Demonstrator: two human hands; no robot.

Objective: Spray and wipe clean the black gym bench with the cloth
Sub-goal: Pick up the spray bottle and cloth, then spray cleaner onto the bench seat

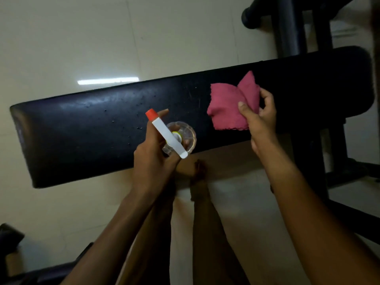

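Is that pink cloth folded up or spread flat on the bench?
Folded and bunched, not spread. The cloth shows doubled layers pinched in the right hand, over the bench.

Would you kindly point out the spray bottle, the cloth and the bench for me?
spray bottle [168, 135]: head view, on its white sprayer top.
cloth [226, 105]: head view, on the middle of the pink fabric.
bench [82, 128]: head view, on the bare black pad, left part.

Probably a gym: padded black bench [86, 128], tiled floor [61, 38].
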